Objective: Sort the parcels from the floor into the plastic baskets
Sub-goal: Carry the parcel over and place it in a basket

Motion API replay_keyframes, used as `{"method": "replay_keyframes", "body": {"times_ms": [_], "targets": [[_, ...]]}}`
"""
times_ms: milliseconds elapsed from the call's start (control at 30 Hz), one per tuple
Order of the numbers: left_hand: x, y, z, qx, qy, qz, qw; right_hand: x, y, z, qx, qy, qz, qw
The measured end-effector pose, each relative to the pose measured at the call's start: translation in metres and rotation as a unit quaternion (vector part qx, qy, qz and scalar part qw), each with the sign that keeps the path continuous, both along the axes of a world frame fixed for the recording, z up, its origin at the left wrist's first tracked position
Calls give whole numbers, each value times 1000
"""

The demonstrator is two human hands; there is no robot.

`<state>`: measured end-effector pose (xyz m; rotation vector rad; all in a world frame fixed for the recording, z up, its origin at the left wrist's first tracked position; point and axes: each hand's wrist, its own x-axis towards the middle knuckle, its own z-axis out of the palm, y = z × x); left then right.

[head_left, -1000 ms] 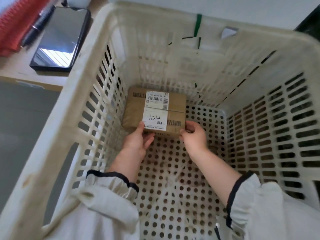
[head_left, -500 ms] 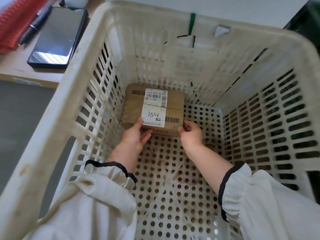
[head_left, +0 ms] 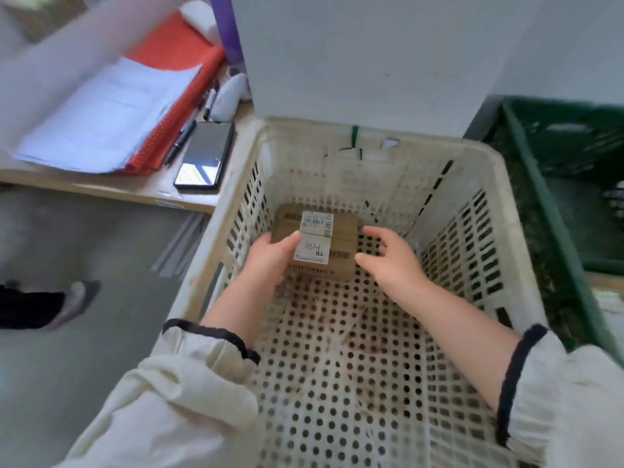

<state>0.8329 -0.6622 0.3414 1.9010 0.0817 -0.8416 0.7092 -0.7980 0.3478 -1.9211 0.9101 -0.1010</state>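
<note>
A brown cardboard parcel (head_left: 339,231) with a white label marked "A34" lies on the perforated floor of the cream plastic basket (head_left: 499,184), in its far left corner. My left hand (head_left: 270,255) hovers at the parcel's near left side, fingers loose, its thumb overlapping the label's edge in view. My right hand (head_left: 391,261) is off the parcel's right side with fingers spread and nothing in it. Both forearms reach down into the basket.
A green basket (head_left: 540,204) stands to the right of the cream one. To the left, a low table holds a phone (head_left: 204,157), a pen (head_left: 179,143), papers (head_left: 108,113) and a red notebook (head_left: 175,62). A person's shoe (head_left: 74,298) rests on the grey floor.
Both hands have come off the parcel and pulled back toward me, fingers opening. The parcel stays in the basket's corner. The view has risen and backed away.
</note>
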Motion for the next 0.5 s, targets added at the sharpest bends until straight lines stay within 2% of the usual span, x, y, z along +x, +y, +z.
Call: {"method": "replay_keyframes", "body": {"times_ms": [67, 100, 167, 200, 267, 333, 433, 500], "targets": [[-21, 23, 47, 67, -163, -94, 980, -25, 12, 48, -82, 4, 88, 993], [-33, 38, 72, 110, -242, -141, 954, -40, 19, 72, -117, 3, 130, 985], [-64, 70, 120, 244, -380, -228, 863, -70, 34, 114, -191, 5, 208, 959], [-81, 90, 141, 305, -420, -252, 817, -85, 44, 132, -227, 13, 241, 943], [-119, 132, 176, 378, -450, -249, 770, -113, 68, 164, -275, 21, 288, 917], [-162, 178, 205, 419, -435, -224, 764, -133, 95, 193, -300, 32, 339, 891], [-223, 248, 231, 419, -390, -145, 807, -145, 140, 222, -353, 40, 437, 826], [-257, 293, 242, 443, -368, -95, 812, -145, 175, 236, -386, 25, 492, 780]]}}
